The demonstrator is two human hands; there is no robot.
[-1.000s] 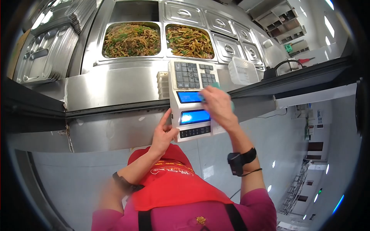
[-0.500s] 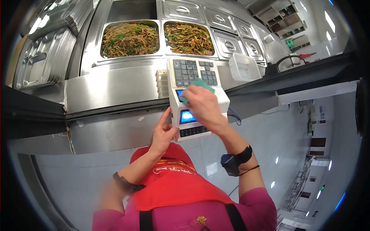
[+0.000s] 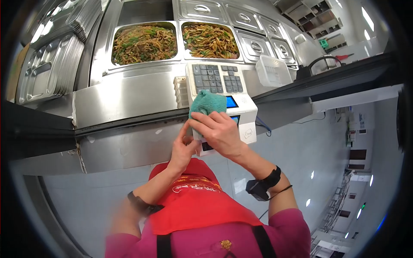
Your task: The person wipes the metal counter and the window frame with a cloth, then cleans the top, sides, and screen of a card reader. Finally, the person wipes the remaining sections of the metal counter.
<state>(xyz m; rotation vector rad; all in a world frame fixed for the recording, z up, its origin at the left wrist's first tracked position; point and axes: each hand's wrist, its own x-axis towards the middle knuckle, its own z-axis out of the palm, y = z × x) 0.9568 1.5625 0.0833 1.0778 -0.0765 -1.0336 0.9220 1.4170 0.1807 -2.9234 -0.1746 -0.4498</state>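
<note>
A white payment terminal [image 3: 249, 115] with dark keypads [image 3: 207, 78] and lit blue screens [image 3: 231, 102] stands at the counter's front edge. My right hand [image 3: 221, 133] is closed on a green cloth [image 3: 208, 103], pressed to the terminal's left side just below the keys. The cloth and fingers cover part of both screens. My left hand [image 3: 182, 146] grips the terminal's lower left corner, index finger along its side and thumb at the front. Both hands nearly meet there.
Two pans of cooked food [image 3: 145, 43] [image 3: 211, 41] sit behind the terminal, beside lidded pans [image 3: 254, 48]. A clear plastic container [image 3: 273, 72] stands to the right. Stacked metal trays [image 3: 50, 69] are at the left. A dark rail [image 3: 335, 79] runs along the right.
My right hand has moved left and down across the terminal with the cloth, which now spreads over its left side; the right part of the screens shows. The left hand stays put.
</note>
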